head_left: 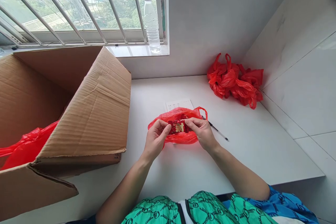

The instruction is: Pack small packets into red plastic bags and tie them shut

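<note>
My left hand point(155, 138) and my right hand point(201, 131) meet over a red plastic bag point(175, 114) lying on the white counter point(183, 168). Both pinch the ends of a small red packet with a gold emblem point(179, 126), held just above the bag's open mouth. The fingers of each hand are closed on the packet's edges. A sheet of paper point(179, 104) lies partly under the bag, and a pen point(217, 131) rests on the counter just right of my right hand.
A large open cardboard box point(86, 112) stands on the left with a red bag point(23, 147) inside. A heap of red plastic bags point(235, 81) sits in the far right corner. A clear water bottle point(151, 22) stands on the window sill.
</note>
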`<state>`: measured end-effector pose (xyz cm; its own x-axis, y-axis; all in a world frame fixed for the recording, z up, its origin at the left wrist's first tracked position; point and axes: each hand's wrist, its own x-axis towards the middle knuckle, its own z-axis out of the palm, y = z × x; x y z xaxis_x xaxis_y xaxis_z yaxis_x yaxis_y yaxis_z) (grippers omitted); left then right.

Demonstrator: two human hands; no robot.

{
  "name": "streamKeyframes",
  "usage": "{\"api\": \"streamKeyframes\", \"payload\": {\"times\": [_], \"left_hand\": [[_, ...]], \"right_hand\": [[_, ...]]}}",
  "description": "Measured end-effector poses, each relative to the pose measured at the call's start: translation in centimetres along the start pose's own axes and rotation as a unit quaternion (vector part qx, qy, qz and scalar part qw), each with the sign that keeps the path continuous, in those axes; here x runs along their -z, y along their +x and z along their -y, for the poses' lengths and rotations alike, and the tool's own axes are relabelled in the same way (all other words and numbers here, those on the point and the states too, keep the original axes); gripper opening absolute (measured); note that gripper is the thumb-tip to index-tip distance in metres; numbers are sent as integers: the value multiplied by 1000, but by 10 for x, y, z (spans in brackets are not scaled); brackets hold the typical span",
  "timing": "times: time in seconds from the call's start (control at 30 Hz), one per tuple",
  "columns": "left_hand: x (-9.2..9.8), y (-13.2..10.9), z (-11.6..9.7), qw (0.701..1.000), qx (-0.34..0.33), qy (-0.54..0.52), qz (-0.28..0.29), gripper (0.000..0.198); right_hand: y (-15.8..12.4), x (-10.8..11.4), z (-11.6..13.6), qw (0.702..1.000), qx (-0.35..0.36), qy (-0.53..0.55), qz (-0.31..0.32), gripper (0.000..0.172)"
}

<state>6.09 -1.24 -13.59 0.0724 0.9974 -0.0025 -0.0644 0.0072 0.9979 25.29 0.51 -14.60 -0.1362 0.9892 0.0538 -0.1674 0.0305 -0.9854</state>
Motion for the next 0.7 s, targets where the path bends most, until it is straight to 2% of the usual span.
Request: {"api": "streamKeyframes", "payload": {"times": [0.13, 0.3, 0.43, 0.57, 0.7], "left_hand": [[2, 1, -3, 1000, 7, -8, 9, 32], [4, 4, -2, 1000, 1, 17, 17, 34], [4, 4, 3, 999, 4, 36, 14, 33], [5, 4, 8, 998, -21, 46, 25, 31], [5, 2, 7, 997, -43, 58, 28, 30]], "right_hand": [[-1, -1, -1, 1000, -18, 4, 8, 26], [-2, 0, 0, 999, -1, -44, 11, 28], [-2, 0, 1, 997, -22, -39, 60, 34], [-1, 0, 0, 994, -59, -13, 94, 37], [-2, -2, -1, 997, -10, -37, 74, 35]]}}
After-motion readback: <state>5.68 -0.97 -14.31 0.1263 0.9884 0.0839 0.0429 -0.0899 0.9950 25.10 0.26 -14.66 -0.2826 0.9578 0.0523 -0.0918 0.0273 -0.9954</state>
